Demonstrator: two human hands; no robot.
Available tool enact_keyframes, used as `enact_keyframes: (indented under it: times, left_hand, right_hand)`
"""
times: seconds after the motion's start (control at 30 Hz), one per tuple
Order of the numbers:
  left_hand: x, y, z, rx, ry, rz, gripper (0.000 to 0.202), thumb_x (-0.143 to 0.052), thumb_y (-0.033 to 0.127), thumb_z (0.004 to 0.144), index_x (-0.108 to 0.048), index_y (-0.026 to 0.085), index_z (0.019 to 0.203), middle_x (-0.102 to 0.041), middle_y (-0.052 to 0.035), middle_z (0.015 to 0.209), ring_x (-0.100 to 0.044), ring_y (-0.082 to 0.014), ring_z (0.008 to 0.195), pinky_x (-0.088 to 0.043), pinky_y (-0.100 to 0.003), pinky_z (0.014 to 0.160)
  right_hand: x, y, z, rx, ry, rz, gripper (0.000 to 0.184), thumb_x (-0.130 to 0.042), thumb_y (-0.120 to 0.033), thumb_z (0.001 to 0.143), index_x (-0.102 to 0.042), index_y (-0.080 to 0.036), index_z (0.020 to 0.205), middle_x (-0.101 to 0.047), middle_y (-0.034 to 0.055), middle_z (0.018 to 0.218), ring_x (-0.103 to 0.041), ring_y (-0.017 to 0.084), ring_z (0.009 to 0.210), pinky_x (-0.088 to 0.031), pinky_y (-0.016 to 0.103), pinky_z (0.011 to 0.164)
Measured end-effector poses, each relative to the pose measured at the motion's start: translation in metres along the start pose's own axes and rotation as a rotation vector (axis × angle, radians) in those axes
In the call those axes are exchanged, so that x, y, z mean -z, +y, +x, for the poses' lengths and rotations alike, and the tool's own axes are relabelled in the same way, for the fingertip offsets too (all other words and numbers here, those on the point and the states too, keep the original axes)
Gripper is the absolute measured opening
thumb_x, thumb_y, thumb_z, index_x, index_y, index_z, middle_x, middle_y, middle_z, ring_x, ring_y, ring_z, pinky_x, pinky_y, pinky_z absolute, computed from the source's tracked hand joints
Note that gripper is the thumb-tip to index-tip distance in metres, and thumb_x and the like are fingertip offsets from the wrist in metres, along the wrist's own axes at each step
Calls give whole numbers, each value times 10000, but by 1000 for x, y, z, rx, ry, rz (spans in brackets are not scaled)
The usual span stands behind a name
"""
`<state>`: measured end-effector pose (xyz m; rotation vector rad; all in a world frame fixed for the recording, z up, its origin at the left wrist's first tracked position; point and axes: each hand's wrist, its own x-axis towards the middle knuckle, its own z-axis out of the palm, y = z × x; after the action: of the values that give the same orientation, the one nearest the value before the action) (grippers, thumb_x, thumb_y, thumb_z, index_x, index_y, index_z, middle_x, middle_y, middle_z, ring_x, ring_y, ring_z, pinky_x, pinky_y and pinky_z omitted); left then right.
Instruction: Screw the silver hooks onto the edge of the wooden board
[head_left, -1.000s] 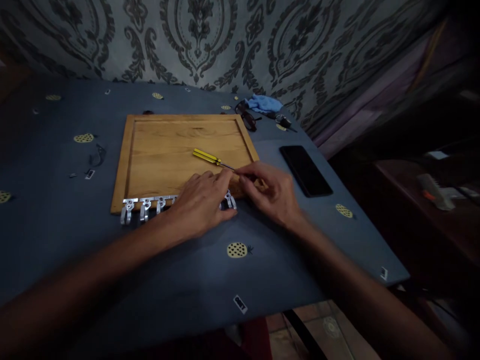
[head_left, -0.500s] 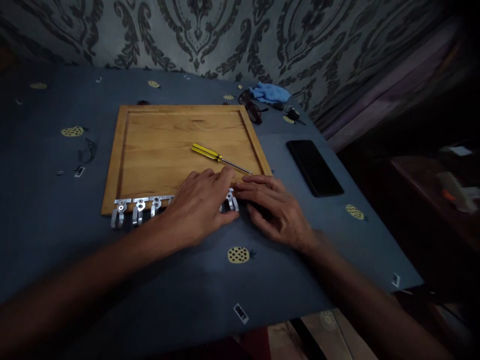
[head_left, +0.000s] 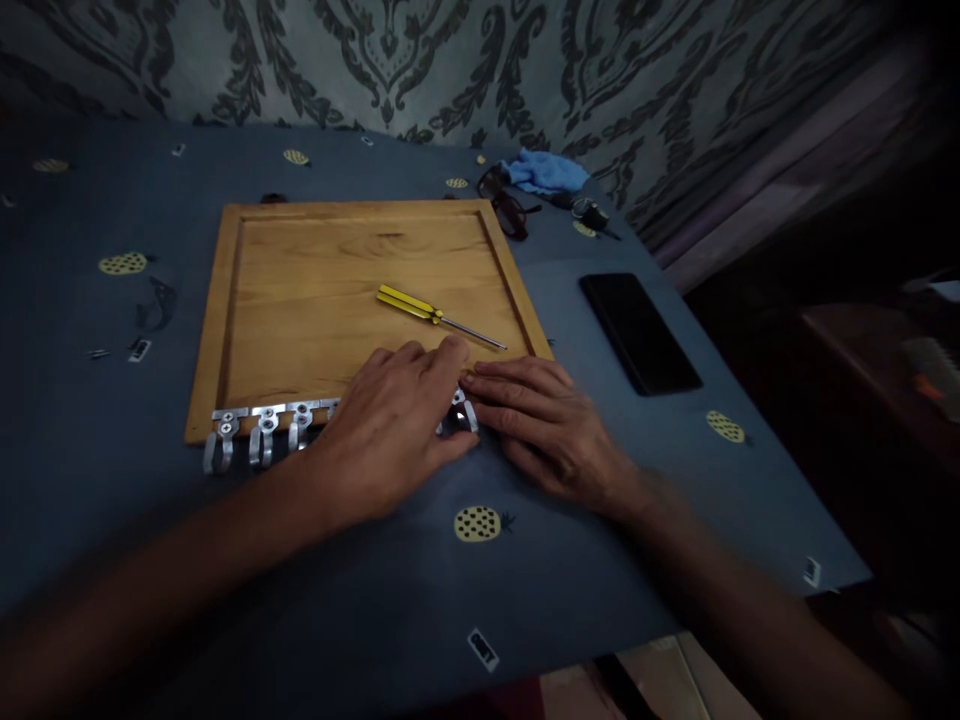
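Note:
A metal hook rail (head_left: 247,412) with several double hooks lies along the near edge of a framed wooden board (head_left: 307,330). My left hand (head_left: 397,430) is closed over the middle and right part of the rail, its thumb below, and covers several hooks. At the rail's right end, my right hand (head_left: 547,425) has its fingers curled together, the tips touching the rail's end by the board's near right corner. Whatever lies between those fingertips is hidden. Beyond both hands, a screwdriver (head_left: 409,302) with a yellow handle rests on the board, its shaft pointing right.
On the blue tablecloth (head_left: 360,620), a black phone (head_left: 640,333) lies to the right. Sunglasses (head_left: 514,215), a blue cloth (head_left: 547,172) and keys (head_left: 591,213) sit at the back right. Small screws (head_left: 97,353) and a clear plastic scrap (head_left: 156,303) lie left of the board.
The view has shifted slightly, so the board's left side appears farther left and lower. Both hands stay at the rail, with the right fingers slightly more drawn in around its end.

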<state>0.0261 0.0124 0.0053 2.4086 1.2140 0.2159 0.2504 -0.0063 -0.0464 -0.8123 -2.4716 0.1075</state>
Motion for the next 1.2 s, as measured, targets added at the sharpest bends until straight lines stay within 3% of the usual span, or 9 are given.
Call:
enact_keyframes:
  times: [0.17,0.83,1.2]
  left_hand:
    - [0,3,1,26,-6,15,426,-748,297,872,-503,184,1201,-699,-78,1118,-620,-303,1095,-485,-468,948]
    - [-1,3,3,12,-25,19,415,-749,287,875,-504,169,1188,-700,-96,1137,-618,-316,1112,-483,-460,922]
    - [4,-4,-2,-31,53,-5,516,-815,337,824,-515,189,1217,-705,-96,1157,-633,-319,1127,-509,-457,934]
  right_hand:
    - [0,2,-1,34,-8,-27,301,-529,-167,978,-675,-194,1240,-723,103,1352,-636,295,1292,-487,530,1069]
    - [3,4,0,42,-38,-59,269,-540,-166,995,-683,-231,1213,-743,74,1312,-635,255,1252,-449,516,1090]
    - [3,4,2,52,-18,-49,259,-521,-178,1001,-711,-233,1169,-756,84,1276,-649,262,1219,-481,534,1054]
